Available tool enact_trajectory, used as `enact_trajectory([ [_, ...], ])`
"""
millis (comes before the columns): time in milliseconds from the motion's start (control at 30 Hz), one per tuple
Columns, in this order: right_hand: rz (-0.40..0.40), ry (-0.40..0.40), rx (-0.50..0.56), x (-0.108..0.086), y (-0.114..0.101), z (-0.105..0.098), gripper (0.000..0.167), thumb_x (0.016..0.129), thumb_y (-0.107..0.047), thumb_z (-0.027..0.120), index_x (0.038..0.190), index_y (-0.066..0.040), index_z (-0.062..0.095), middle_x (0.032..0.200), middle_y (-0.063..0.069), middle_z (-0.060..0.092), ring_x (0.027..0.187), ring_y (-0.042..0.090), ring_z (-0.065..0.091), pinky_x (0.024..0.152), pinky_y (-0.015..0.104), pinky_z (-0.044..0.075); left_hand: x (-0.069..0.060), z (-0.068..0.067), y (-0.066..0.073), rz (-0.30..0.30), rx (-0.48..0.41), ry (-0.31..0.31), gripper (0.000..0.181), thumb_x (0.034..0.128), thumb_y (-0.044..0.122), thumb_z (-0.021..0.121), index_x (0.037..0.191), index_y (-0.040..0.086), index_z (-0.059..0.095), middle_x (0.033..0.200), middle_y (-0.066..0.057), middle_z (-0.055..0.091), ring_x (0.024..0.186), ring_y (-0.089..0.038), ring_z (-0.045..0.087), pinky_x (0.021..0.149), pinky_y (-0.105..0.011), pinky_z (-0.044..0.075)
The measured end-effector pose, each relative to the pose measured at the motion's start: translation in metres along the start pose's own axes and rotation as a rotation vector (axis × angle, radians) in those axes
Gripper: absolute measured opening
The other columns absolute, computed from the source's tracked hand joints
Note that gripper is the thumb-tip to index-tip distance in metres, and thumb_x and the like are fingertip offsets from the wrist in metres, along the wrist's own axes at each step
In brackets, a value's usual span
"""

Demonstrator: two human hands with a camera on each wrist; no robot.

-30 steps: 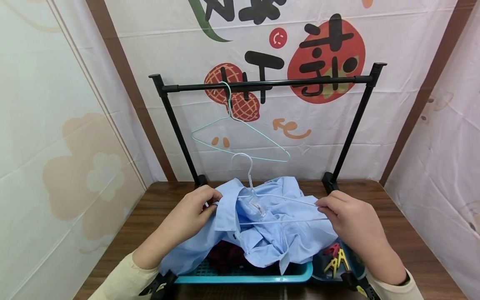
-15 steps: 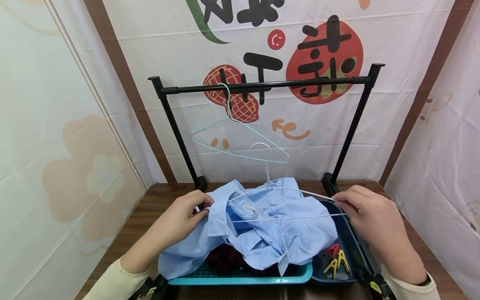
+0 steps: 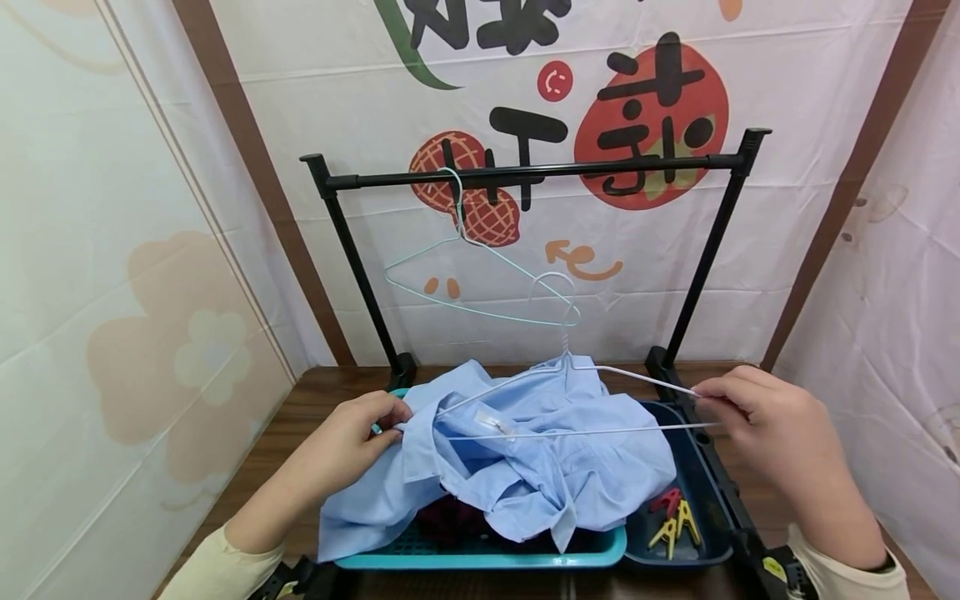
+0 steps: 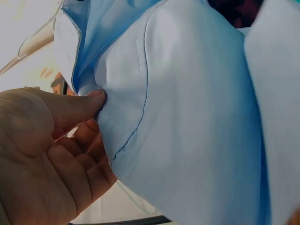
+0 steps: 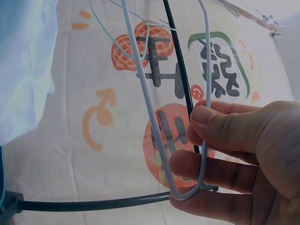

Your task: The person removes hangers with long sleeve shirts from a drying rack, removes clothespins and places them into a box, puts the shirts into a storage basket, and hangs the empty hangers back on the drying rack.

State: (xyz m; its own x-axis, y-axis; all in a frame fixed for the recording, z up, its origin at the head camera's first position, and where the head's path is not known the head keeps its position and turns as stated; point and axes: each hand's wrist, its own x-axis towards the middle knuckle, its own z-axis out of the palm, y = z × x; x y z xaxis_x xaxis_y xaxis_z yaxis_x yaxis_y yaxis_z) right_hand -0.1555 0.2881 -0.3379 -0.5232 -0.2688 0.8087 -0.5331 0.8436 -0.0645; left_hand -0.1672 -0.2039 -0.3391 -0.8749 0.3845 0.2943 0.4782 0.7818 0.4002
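A light blue collared shirt point(image 3: 525, 467) lies bunched over a turquoise basket point(image 3: 480, 562). My left hand point(image 3: 341, 442) pinches the shirt near its collar, thumb on top of the cloth in the left wrist view. A white wire hanger point(image 3: 615, 431) passes over the shirt; its left part goes under the collar fabric, where its end is hidden. Out at the right, my right hand point(image 3: 780, 450) grips the hanger's other end, with thumb and fingers around the bent wire point(image 5: 205, 140) in the right wrist view. The hanger's hook point(image 3: 553, 277) points up.
Behind stands a black rack point(image 3: 540, 170) with a mint green hanger point(image 3: 480, 310) hanging from its bar. A dark blue tray point(image 3: 720, 525) at the right holds red and yellow clips point(image 3: 675, 525). Dark maroon cloth point(image 3: 450, 521) shows in the basket under the shirt.
The right hand has moved right, drawing the hanger and its hook rightward and slightly up. My left hand has shifted a little left and down with the collar cloth.
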Motion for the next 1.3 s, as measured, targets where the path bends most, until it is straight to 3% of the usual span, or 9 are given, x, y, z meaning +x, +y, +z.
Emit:
enact_trajectory([
  [133, -0.005, 0.010, 0.004, -0.002, 0.005, -0.003, 0.009, 0.091, -0.029, 0.078, 0.091, -0.021, 0.080, 0.086, -0.011, 0.071, 0.064, 0.003, 0.054, 0.060, 0.020, 0.043, -0.002, -0.001, -0.005, -0.006, -0.009, -0.018, 0.026, 0.0910, 0.000, 0.074, 0.102, 0.023, 0.070, 0.097, 0.011, 0.064, 0.091, -0.009, 0.060, 0.078, -0.033, 0.055],
  [200, -0.006, 0.018, 0.000, -0.002, 0.007, -0.004, 0.031, 0.100, -0.046, 0.064, 0.090, -0.022, 0.080, 0.084, -0.012, 0.070, 0.063, 0.001, 0.051, 0.059, 0.019, 0.041, -0.002, -0.001, -0.007, -0.013, -0.012, -0.034, 0.026, 0.0912, -0.001, 0.073, 0.102, 0.023, 0.070, 0.097, 0.011, 0.064, 0.091, -0.009, 0.060, 0.079, -0.033, 0.055],
  [333, -0.005, 0.051, -0.001, -0.003, 0.010, -0.006, 0.062, 0.103, -0.065, 0.039, 0.087, -0.021, 0.080, 0.081, -0.013, 0.068, 0.063, -0.005, 0.043, 0.057, 0.018, 0.037, -0.002, 0.000, -0.011, -0.033, -0.007, -0.067, 0.025, 0.0913, -0.001, 0.073, 0.101, 0.022, 0.070, 0.096, 0.009, 0.064, 0.090, -0.009, 0.059, 0.079, -0.032, 0.054],
  [500, 0.002, 0.087, 0.010, -0.005, 0.015, -0.009, 0.062, 0.102, -0.065, 0.042, 0.087, -0.019, 0.080, 0.078, -0.010, 0.069, 0.063, -0.006, 0.041, 0.056, 0.018, 0.035, -0.001, 0.003, -0.017, -0.040, -0.021, -0.135, 0.023, 0.0905, 0.000, 0.074, 0.100, 0.021, 0.072, 0.093, 0.009, 0.065, 0.086, -0.008, 0.058, 0.075, -0.030, 0.053],
  [700, 0.036, 0.076, -0.016, -0.005, 0.017, -0.015, 0.067, 0.102, -0.066, 0.039, 0.087, -0.015, 0.081, 0.080, -0.005, 0.072, 0.065, -0.004, 0.044, 0.057, 0.015, 0.036, 0.001, 0.007, -0.020, -0.053, -0.049, -0.238, 0.019, 0.0873, 0.003, 0.078, 0.097, 0.019, 0.079, 0.093, 0.011, 0.070, 0.090, -0.008, 0.062, 0.073, -0.024, 0.054],
  [833, 0.035, 0.078, -0.025, -0.003, 0.017, -0.018, 0.067, 0.103, -0.064, 0.039, 0.087, -0.014, 0.081, 0.080, -0.004, 0.072, 0.065, -0.004, 0.044, 0.056, 0.015, 0.036, 0.003, 0.010, -0.018, 0.010, -0.027, -0.298, 0.020, 0.0856, 0.003, 0.079, 0.092, 0.022, 0.081, 0.093, 0.012, 0.071, 0.091, -0.006, 0.064, 0.074, -0.024, 0.055],
  [1033, 0.028, 0.087, -0.017, -0.001, 0.018, -0.019, 0.065, 0.103, -0.065, 0.040, 0.087, -0.016, 0.080, 0.079, -0.008, 0.070, 0.065, -0.008, 0.040, 0.056, 0.017, 0.035, 0.007, 0.018, -0.012, 0.098, 0.005, -0.432, 0.027, 0.0843, -0.003, 0.076, 0.083, 0.023, 0.079, 0.083, 0.012, 0.067, 0.076, -0.001, 0.054, 0.065, -0.022, 0.049],
  [1167, 0.034, 0.087, -0.014, -0.002, 0.018, -0.020, 0.065, 0.102, -0.065, 0.041, 0.087, -0.017, 0.080, 0.078, -0.009, 0.070, 0.065, -0.009, 0.039, 0.056, 0.017, 0.034, 0.009, 0.017, -0.006, 0.083, 0.017, -0.481, 0.026, 0.0858, -0.004, 0.073, 0.082, 0.022, 0.076, 0.080, 0.011, 0.064, 0.073, -0.002, 0.051, 0.064, -0.022, 0.047],
  [1300, 0.036, 0.086, -0.018, -0.002, 0.018, -0.020, 0.063, 0.103, -0.064, 0.042, 0.087, -0.016, 0.080, 0.079, -0.007, 0.070, 0.066, -0.008, 0.040, 0.057, 0.018, 0.036, 0.012, 0.010, -0.003, 0.035, 0.024, -0.472, 0.021, 0.0882, -0.001, 0.073, 0.090, 0.020, 0.076, 0.086, 0.009, 0.068, 0.077, -0.005, 0.056, 0.068, -0.025, 0.051],
])
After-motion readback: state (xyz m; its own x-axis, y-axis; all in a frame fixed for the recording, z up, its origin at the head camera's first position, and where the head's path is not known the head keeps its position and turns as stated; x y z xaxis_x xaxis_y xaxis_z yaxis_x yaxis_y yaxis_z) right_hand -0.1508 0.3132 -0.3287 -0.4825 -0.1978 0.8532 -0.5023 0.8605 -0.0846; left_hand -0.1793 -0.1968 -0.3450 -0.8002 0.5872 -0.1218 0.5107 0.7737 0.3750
